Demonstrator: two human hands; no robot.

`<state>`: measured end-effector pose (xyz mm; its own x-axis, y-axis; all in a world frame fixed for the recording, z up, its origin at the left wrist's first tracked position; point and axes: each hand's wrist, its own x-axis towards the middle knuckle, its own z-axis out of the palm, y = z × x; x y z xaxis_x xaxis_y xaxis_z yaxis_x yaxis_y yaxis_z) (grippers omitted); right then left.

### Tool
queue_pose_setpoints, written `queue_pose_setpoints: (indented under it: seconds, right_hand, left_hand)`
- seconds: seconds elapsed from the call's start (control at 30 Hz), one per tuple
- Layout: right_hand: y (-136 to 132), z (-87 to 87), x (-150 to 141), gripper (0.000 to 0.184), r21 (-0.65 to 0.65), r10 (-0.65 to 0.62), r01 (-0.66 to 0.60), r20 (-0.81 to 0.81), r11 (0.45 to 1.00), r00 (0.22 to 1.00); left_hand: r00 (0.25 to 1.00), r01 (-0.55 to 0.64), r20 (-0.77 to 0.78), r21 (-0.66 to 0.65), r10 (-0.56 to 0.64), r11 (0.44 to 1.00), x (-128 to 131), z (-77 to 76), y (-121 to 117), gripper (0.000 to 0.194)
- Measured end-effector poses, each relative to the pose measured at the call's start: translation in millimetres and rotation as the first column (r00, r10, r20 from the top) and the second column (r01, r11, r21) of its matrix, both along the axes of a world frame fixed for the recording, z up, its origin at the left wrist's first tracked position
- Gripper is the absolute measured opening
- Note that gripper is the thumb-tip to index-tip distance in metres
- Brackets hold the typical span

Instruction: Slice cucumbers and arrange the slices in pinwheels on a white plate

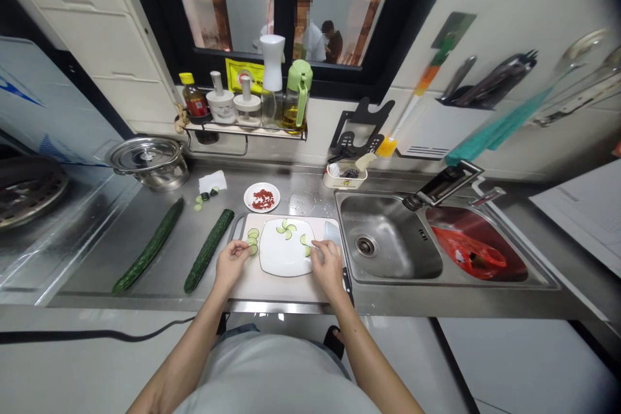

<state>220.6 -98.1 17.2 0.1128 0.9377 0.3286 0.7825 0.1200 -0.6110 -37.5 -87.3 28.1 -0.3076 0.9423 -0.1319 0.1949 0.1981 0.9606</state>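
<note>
A white square plate (284,255) lies on a pale cutting board (272,291) with a grey handle. Thin cucumber slices (286,228) form a small fan near the plate's far edge. My right hand (328,265) is at the plate's right rim, thumb and finger pinched at a cucumber slice (307,250), with another slice just beyond it. To the left of the plate, my left hand (233,262) has its fingertips closed on the edge of a cucumber slice (253,249). Several more slices (252,233) overlap on the board just beyond that hand.
Two whole cucumbers (208,251) lie on the steel counter at left. Behind the board sits a small plate (249,198) of red bits. A knife (347,281) lies at the board's right edge, beside the double sink (388,275). A lidded pot (162,171) stands back left.
</note>
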Motion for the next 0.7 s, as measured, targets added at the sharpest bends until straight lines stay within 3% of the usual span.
queue_pose_setpoints:
  seconds: [0.13, 0.27, 0.5, 0.7]
  right_hand:
    - [4, 19.2, -17, 0.027, 0.022, 0.072, -0.070, -0.072, 0.997, 0.995]
    - [6, 38.0, -35, 0.025, 0.018, 0.165, -0.164, -0.173, 0.986, 0.971]
    - [11, 61.8, -61, 0.022, -0.037, 0.331, -0.378, -0.409, 0.925, 0.850]
    - [16, 64.9, -68, 0.014, -0.036, 0.312, -0.383, -0.511, 0.923, 0.801]
  left_hand:
    - [0.996, 0.039, 0.073, 0.046, -0.043, 0.998, 8, 27.0, 0, 0.020]
    - [0.982, 0.094, 0.159, 0.066, -0.103, 0.993, 17, 41.9, -1, 0.019]
    - [0.953, 0.194, 0.208, 0.137, -0.220, 0.971, 34, 59.1, 1, 0.018]
    - [0.915, 0.221, 0.322, 0.103, -0.243, 0.970, 41, 60.3, 1, 0.026]
